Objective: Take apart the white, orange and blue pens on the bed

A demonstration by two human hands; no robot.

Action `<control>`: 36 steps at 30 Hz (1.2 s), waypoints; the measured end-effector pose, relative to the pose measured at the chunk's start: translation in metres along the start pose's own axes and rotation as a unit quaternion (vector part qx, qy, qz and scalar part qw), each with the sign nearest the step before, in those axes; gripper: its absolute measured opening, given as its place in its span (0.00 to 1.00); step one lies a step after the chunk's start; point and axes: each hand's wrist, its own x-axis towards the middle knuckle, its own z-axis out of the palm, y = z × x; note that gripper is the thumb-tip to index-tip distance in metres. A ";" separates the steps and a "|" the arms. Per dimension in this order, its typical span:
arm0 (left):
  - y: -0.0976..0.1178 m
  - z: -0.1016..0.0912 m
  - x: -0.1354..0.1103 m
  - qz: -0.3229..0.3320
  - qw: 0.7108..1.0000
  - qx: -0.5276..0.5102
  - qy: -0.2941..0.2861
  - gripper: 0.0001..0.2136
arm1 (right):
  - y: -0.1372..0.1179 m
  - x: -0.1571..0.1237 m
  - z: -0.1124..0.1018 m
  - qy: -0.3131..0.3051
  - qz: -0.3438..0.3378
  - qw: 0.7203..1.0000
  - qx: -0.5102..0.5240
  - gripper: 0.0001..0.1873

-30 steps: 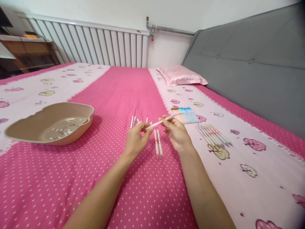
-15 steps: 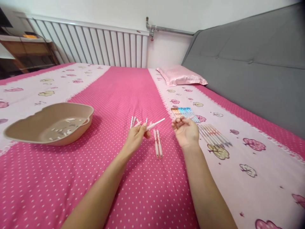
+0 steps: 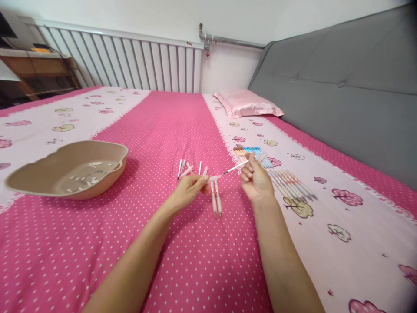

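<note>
right hand [image 3: 256, 178] returned to pen barrel [image 3: 213, 178] | pinching refill [image 3: 235, 167] | left hand [image 3: 189, 189] closed on pen barrel

left hand [image 3: 187, 190] pinching barrel [image 3: 214, 178], right hand [image 3: 258, 181] refill [image 3: 235, 167]

Both forearms were bare, stretched fwd, angled inward. Left grip [image 3: 190, 188] was pinched shut, fingertips pointing right. Right grip [image 3: 257, 179] was curled in a loose fist, thumb+index pinched, apart from left, approx same ht.
</note>
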 end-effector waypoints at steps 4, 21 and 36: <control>-0.002 -0.008 0.000 -0.020 0.999 -0.020 0.046 0.16 | -0.006 0.009 -0.010 0.049 0.017 0.998 0.026 0.11; 0.009 0.013 -0.003 -0.042 0.987 -0.129 0.081 0.11 | 0.024 -0.023 0.028 -0.144 0.166 0.975 -0.037 0.23; -0.005 0.027 -0.002 0.021 0.973 0.000 0.229 0.10 | 0.063 -0.049 0.048 -0.222 0.064 0.967 -0.109 0.28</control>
